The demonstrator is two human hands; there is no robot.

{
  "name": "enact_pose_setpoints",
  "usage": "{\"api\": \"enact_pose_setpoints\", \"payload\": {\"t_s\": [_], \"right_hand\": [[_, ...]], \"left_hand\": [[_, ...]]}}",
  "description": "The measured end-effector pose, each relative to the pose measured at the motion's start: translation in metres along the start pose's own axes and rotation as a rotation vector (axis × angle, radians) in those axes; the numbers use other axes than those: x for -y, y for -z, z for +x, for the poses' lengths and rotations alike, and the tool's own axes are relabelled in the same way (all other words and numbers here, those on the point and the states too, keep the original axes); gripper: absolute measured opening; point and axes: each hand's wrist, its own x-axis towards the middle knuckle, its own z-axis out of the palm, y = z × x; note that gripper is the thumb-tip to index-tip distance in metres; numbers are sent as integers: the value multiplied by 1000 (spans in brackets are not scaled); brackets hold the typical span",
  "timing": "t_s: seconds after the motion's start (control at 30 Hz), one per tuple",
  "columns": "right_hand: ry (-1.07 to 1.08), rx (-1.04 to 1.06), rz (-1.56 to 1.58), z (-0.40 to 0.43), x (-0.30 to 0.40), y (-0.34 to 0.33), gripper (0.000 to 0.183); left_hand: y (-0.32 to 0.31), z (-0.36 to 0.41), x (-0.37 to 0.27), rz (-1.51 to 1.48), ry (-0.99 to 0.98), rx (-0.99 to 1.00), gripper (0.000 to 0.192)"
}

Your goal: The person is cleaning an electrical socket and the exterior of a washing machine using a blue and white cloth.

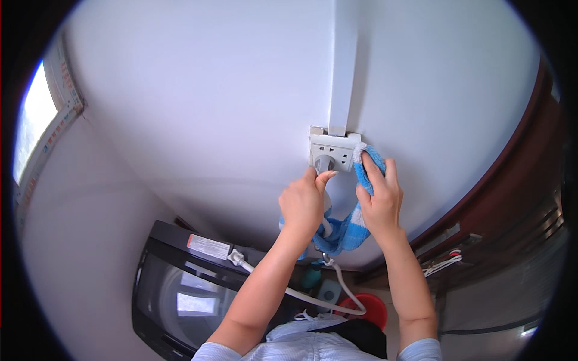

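Note:
A white wall socket (344,142) is mounted on the wall, with a grey power plug (324,162) seated at its lower left. My left hand (301,203) pinches the lower end of that plug between thumb and fingers. In my right hand (384,198) is a blue-and-white striped fluffy cloth (354,234). Its bunched upper part touches the right edge of the socket. The rest of the cloth hangs below in a loop, running behind my left wrist.
A flat white cable trunking (343,67) runs up the wall from the socket. Below left stands a dark top-loading washing machine (180,289) with a white inlet hose (311,300). A red basin (375,307) sits on the floor. At right is a dark red door frame (487,180).

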Motion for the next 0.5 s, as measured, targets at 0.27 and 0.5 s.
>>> {"api": "enact_pose_setpoints", "payload": {"t_s": [0.27, 0.5], "right_hand": [[2, -24, -97, 18, 8, -17, 53], [130, 1, -243, 32, 15, -33, 53]], "left_hand": [[-1, 1, 7, -89, -24, -11, 52], [0, 2, 4, -149, -26, 42, 47]]}}
